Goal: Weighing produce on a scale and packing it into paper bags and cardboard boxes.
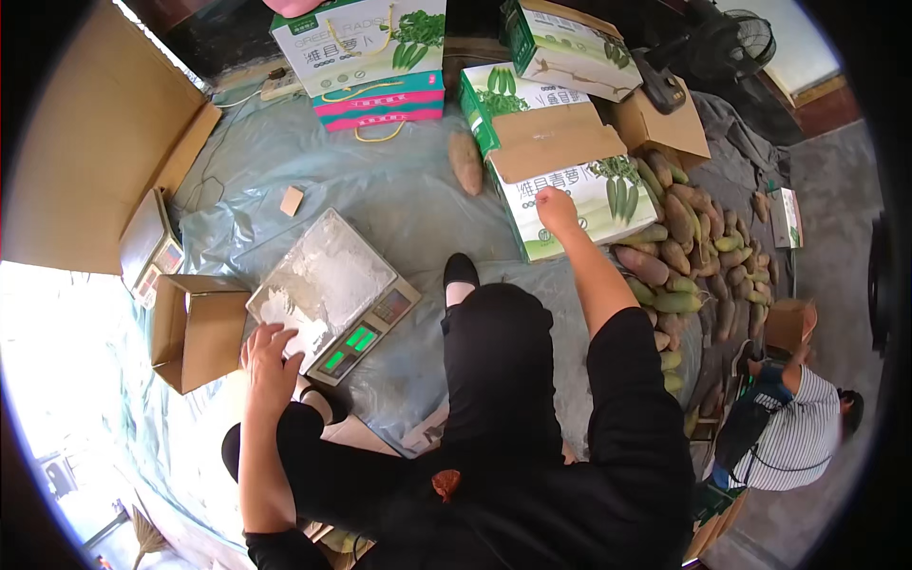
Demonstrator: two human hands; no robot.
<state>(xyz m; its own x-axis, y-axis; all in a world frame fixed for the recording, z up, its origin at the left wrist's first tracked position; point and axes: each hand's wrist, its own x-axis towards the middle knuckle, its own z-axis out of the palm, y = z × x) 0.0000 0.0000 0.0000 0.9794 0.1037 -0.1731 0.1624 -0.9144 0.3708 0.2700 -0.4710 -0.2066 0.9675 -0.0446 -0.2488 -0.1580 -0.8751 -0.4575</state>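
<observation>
Presently, right hand (556, 211) is resting at green-white box (613, 199), fingers bending inward; whether they are gripping it, cannot tell. Box is lying on plastic sheet (418, 228), just left of radish pile (684, 233). Left hand (271, 369) is hovering at scale (328, 271) corner, fingers spreading loosely; contact is staying unclear. Green displays (350, 348) are glowing.
</observation>
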